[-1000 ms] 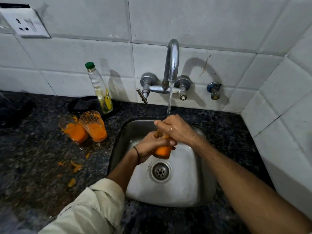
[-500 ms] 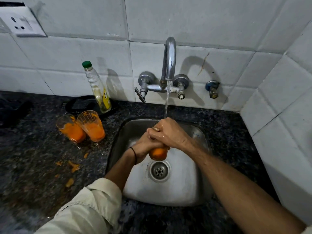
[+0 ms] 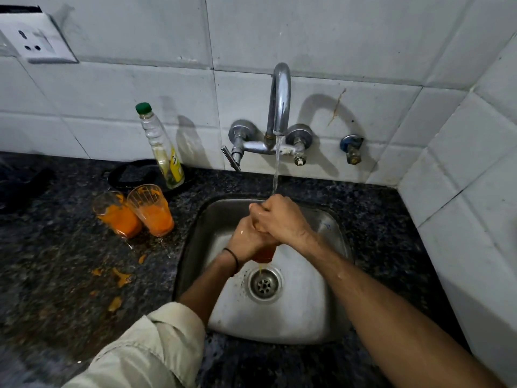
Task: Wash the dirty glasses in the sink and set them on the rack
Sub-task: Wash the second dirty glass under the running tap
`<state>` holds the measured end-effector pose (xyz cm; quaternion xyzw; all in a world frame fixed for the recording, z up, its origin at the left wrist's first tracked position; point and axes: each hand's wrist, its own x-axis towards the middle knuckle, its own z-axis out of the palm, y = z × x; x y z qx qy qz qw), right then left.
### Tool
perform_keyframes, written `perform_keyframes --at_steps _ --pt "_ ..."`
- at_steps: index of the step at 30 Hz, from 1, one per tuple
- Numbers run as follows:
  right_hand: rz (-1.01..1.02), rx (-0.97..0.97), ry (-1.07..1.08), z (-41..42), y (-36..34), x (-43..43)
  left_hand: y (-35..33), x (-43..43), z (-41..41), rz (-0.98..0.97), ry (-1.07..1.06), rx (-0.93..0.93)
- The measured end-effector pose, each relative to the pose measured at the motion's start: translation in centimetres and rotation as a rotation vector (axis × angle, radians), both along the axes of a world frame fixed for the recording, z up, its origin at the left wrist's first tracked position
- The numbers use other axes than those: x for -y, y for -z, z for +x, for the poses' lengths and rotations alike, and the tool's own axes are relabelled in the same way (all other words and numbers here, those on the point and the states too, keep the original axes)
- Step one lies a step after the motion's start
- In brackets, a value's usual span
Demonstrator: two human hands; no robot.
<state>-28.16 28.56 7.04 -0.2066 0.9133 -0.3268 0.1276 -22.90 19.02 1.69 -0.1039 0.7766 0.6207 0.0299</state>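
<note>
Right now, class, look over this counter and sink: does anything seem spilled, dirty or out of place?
Yes. Orange blobs lie spilled on the dark countertop, in front of two glasses still holding orange residue. In the sink, both hands grip a third glass under the running tap, orange liquid dripping toward the drain.

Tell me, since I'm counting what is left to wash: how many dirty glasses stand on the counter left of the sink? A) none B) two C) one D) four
B: two glasses with orange residue stand side by side on the counter, while a third glass is held in both hands over the sink.
</note>
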Motion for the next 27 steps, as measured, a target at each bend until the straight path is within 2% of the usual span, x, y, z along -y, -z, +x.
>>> perform_keyframes --at_steps 2,3,4,6,8,10,12,15,17,19,21,22,25,27 --pt "-0.064 0.117 0.177 0.2 1.1 0.9 0.4 -1.8 -0.1 -0.4 -0.252 -0.059" --pt "-0.06 0.142 0.203 0.3 1.6 1.3 1.1 -2.3 0.0 -0.487 -0.309 -0.093" --pt "-0.019 0.107 0.196 0.3 2.0 1.4 1.4 -2.6 0.2 -0.461 -0.297 -0.101" --pt "0.075 -0.031 0.127 0.3 2.1 0.7 1.9 -1.6 0.1 -0.131 -0.172 -0.051" --pt "0.113 -0.07 -0.07 0.1 1.4 -0.3 1.4 0.3 0.2 0.161 0.004 0.042" --pt "0.131 -0.044 -0.227 0.2 0.6 -0.8 0.7 1.4 0.4 0.218 0.145 0.056" --pt "0.071 -0.06 -0.135 0.5 0.9 -0.5 0.3 0.9 0.2 0.038 0.078 0.011" --pt "-0.073 0.122 0.236 0.8 1.7 1.5 0.5 -1.4 -0.6 -0.38 -0.253 -0.004" --pt "-0.061 0.21 0.255 1.2 2.1 2.4 1.3 -1.5 -0.8 -0.478 -0.338 -0.034" --pt "-0.133 0.259 0.109 1.9 2.2 1.7 2.1 0.0 -1.0 -0.422 -0.255 -0.118" --pt "-0.138 0.194 -0.196 2.5 2.1 -0.6 2.6 2.2 -0.9 -0.33 -0.085 -0.173" --pt "-0.048 0.123 -0.367 2.3 2.1 -2.0 2.5 3.0 -0.8 -0.305 0.014 -0.164" --pt "0.568 -0.351 -0.824 -0.1 1.8 -4.3 2.5 3.6 -0.9 -0.312 0.253 -0.094" --pt "0.691 -0.52 -0.952 -1.1 1.7 -4.2 2.3 2.6 -1.2 -0.294 0.308 -0.079"
